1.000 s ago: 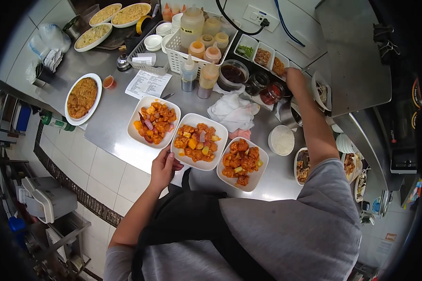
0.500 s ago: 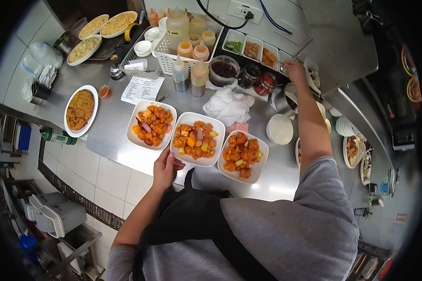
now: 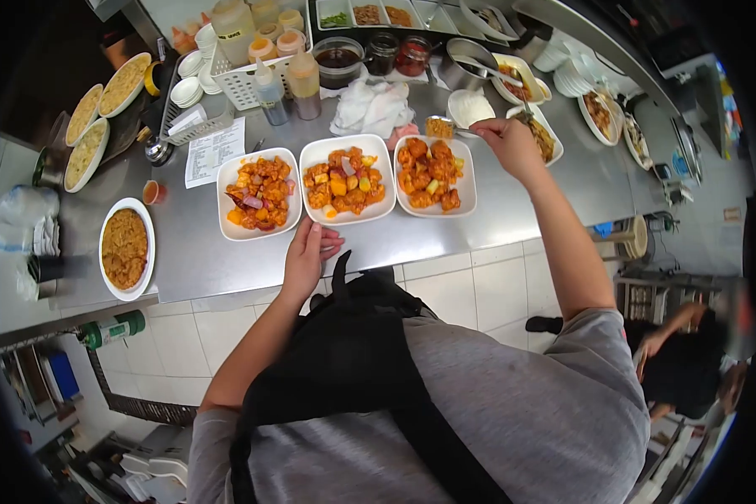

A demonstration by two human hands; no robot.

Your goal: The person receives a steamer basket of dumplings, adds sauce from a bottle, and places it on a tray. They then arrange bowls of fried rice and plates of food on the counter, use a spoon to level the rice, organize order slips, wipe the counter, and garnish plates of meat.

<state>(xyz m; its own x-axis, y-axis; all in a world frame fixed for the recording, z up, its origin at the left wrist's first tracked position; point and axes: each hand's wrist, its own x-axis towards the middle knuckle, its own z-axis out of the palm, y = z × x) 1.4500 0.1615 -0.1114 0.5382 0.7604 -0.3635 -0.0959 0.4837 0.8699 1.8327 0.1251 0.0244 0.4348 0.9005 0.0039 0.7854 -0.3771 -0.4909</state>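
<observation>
Head camera: I pinch a spoon (image 3: pixel 442 128) in my right hand (image 3: pixel 512 149), its bowl heaped with golden-brown crumbs, at two o'clock from the middle bowl (image 3: pixel 385 204). My left hand (image 3: pixel 308 256) lies loose, fingers uncurled at that bowl's rim, at seven o'clock. Glossy orange-red chunks with yellow and green pieces fill the white, square-sided dish, flanked by the left bowl (image 3: pixel 226 228) at nine and the right bowl (image 3: pixel 469 200) at three, both similarly filled. At twelve, a tray (image 3: pixel 428 15) holds green, brown and orange toppings.
</observation>
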